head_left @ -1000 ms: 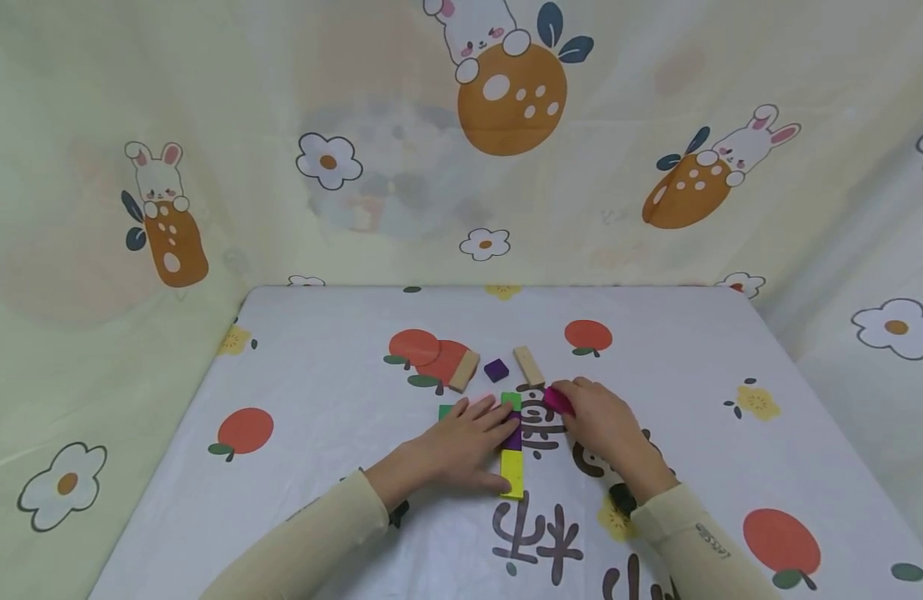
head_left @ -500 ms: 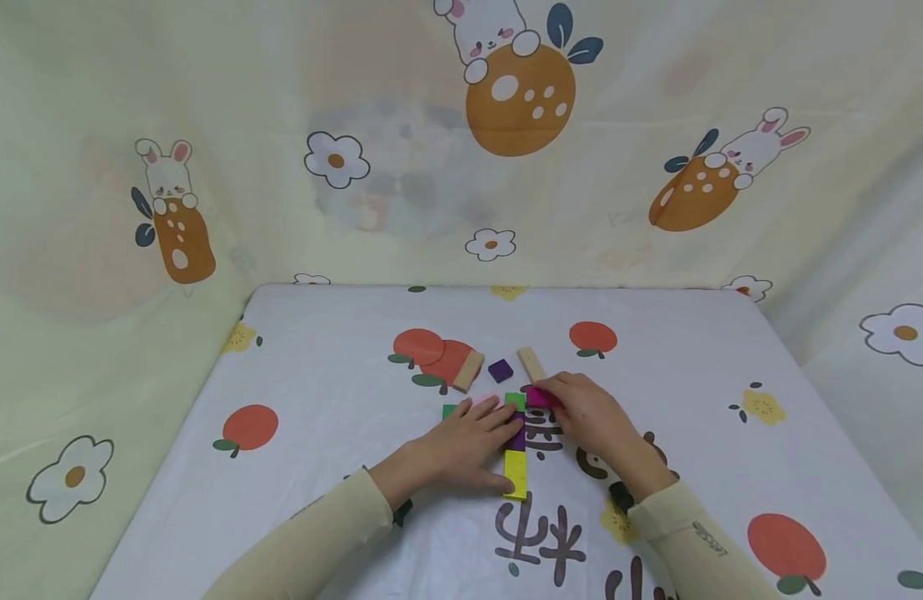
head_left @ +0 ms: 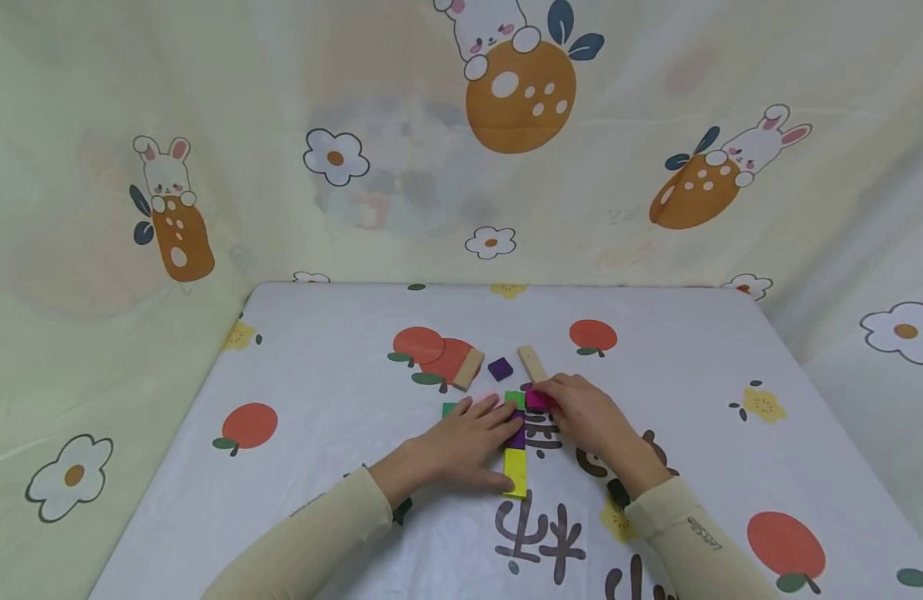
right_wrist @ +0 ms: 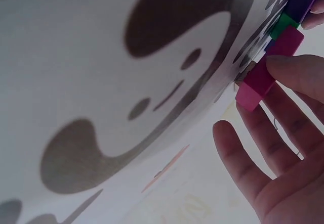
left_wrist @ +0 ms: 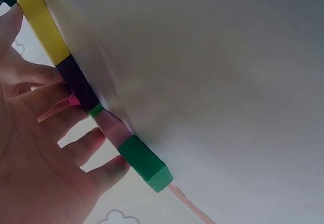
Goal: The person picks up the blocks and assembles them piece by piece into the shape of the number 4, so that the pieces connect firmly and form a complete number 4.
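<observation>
Between the thumb and fingers of my right hand is a magenta block, its end right at a small green block. From that green block a purple block and a yellow block run toward me in a line. A pink block and a longer green block extend to the left. My left hand lies over this arrangement, fingers spread and straight, fingertips touching several of the blocks. It partly covers the pink and left green blocks in the head view.
Behind the arrangement lie a plain wooden block, a loose purple block and another wooden block, close to the right fingertips. A white printed cloth covers the table, with patterned curtains around it.
My right hand has brought the magenta block left and straightened it, up to the small green block. The left hand stays on the blocks; the head view has shifted slightly.
</observation>
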A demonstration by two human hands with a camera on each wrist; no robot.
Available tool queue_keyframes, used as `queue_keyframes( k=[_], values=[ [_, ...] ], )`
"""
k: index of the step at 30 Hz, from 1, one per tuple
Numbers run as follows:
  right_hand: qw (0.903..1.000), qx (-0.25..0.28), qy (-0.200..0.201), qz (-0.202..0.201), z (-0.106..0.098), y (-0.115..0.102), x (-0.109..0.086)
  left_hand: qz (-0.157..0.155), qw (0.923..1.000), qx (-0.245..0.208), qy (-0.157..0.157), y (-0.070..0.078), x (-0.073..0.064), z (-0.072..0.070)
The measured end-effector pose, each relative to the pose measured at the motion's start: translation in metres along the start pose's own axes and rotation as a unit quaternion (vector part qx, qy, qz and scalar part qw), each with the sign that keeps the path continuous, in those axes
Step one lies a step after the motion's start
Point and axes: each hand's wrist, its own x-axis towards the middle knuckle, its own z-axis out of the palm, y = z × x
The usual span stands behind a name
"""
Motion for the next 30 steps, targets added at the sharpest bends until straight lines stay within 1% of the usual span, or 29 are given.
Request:
queue_keyframes(
  k=[6, 13, 19, 30],
  values=[
    [1.0000, 0.001, -0.008, -0.002, 0.0005, -0.0004, 0.0014, 0.000, 1.0000, 0.003, 0.000, -0.0002, 0.0000, -0.0016],
    [0.9998, 0.006, -0.018, 0.005, 0.0016, -0.0002, 0.0018, 0.003, 1.0000, 0.004, 0.001, 0.0007, -0.0008, -0.0027],
    [0.9998, 0.008, -0.016, 0.001, 0.0018, 0.0004, 0.0011, 0.002, 1.0000, 0.005, 0.002, 0.0017, -0.0008, -0.0033],
    [0.9996, 0.012, -0.023, 0.002, 0.0033, -0.0002, 0.0016, 0.001, 1.0000, 0.005, 0.001, 0.0004, 0.0007, -0.0006]
  ],
)
